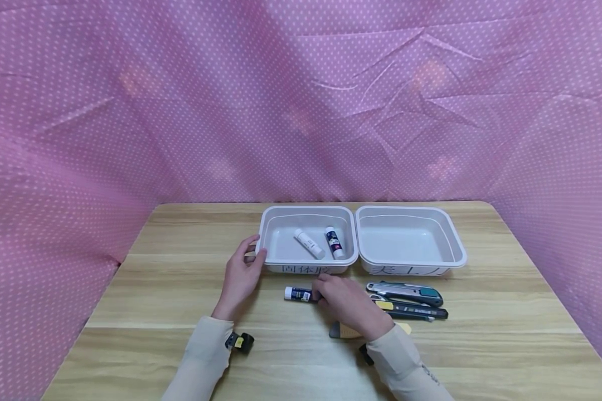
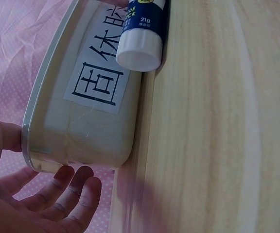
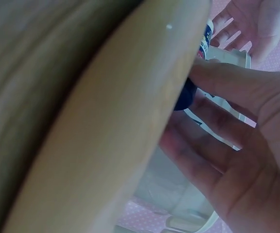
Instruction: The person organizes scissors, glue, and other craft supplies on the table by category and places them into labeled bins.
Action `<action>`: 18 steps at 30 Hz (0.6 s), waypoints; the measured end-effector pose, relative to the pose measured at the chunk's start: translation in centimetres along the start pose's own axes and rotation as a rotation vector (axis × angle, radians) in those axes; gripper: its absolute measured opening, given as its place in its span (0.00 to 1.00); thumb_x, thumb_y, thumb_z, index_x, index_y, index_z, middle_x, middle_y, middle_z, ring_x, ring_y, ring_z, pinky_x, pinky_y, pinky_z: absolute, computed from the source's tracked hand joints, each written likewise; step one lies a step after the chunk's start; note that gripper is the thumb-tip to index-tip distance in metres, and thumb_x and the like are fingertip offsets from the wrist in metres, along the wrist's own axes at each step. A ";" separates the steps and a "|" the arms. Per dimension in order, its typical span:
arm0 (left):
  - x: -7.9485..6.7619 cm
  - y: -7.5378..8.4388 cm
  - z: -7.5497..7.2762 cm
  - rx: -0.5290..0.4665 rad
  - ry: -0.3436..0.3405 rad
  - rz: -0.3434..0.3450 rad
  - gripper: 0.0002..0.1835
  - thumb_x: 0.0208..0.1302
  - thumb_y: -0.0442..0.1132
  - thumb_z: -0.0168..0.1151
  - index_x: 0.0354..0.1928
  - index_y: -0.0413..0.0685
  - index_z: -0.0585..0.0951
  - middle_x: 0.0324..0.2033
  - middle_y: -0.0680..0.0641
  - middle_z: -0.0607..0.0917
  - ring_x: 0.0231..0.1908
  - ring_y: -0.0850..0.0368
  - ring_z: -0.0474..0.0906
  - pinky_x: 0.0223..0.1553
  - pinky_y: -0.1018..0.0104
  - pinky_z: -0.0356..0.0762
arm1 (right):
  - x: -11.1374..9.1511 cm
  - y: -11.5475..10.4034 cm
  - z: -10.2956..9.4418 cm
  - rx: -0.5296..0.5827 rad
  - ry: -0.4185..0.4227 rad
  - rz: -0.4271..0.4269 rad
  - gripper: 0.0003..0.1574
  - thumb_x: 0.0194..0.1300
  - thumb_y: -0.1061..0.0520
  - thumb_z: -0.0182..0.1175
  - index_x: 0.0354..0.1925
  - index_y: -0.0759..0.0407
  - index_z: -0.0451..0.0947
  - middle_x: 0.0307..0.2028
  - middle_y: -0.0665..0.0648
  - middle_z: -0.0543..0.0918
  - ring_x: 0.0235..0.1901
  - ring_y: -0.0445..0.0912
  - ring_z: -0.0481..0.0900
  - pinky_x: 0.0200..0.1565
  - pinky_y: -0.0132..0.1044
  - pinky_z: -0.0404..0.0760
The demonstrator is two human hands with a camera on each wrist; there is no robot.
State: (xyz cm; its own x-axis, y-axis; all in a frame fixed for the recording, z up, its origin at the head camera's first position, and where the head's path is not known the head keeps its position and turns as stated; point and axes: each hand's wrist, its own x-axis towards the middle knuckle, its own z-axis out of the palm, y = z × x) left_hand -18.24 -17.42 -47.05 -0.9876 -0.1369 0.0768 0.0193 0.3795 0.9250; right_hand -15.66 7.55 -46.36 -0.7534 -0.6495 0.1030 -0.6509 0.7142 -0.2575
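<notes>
My right hand (image 1: 345,305) pinches the end of a dark blue glue stick with a white cap (image 1: 297,294), just in front of the left white plastic box (image 1: 308,209). In the left wrist view, the glue stick (image 2: 140,46) is held near the box's labelled front wall. My left hand (image 1: 241,278) grips that box's left front corner, thumb at the rim and fingers against the side. Inside the box lie a white glue stick (image 1: 309,244) and a blue-and-white glue stick (image 1: 334,243). The right wrist view shows thumb and fingers around the stick's blue end (image 3: 185,97).
A second labelled white box (image 1: 411,263) stands right of the first. In front of it lie a teal-and-grey utility knife (image 1: 406,292), a black-and-yellow one (image 1: 413,310), and a yellow-orange tool (image 1: 346,331) partly under my right wrist. Pink dotted cloth (image 1: 301,111) surrounds the table.
</notes>
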 end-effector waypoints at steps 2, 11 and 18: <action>0.0 0.0 0.0 0.003 0.001 -0.004 0.25 0.76 0.42 0.58 0.71 0.48 0.71 0.58 0.36 0.81 0.52 0.42 0.84 0.51 0.55 0.87 | 0.0 0.0 -0.1 0.015 -0.009 0.010 0.09 0.62 0.61 0.71 0.39 0.50 0.83 0.37 0.47 0.84 0.33 0.40 0.80 0.32 0.32 0.80; 0.0 0.1 0.0 0.003 -0.002 0.003 0.25 0.76 0.41 0.58 0.71 0.48 0.71 0.58 0.35 0.81 0.52 0.41 0.84 0.52 0.53 0.86 | -0.1 0.2 -0.4 0.112 -0.030 0.026 0.12 0.65 0.63 0.69 0.46 0.51 0.83 0.41 0.49 0.88 0.38 0.42 0.83 0.39 0.37 0.85; -0.1 -0.1 0.0 -0.006 0.000 0.009 0.25 0.76 0.41 0.58 0.72 0.48 0.71 0.58 0.35 0.81 0.53 0.40 0.84 0.53 0.52 0.86 | -0.3 0.2 -0.7 0.113 -0.024 0.017 0.14 0.66 0.64 0.67 0.49 0.53 0.82 0.44 0.51 0.87 0.42 0.44 0.84 0.44 0.39 0.86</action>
State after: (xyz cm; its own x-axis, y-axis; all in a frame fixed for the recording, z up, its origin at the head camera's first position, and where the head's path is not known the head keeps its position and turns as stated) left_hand -18.20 -17.43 -47.16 -0.9874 -0.1336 0.0851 0.0291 0.3751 0.9265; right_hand -15.62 8.04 -45.82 -0.7610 -0.6444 0.0751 -0.6223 0.6921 -0.3657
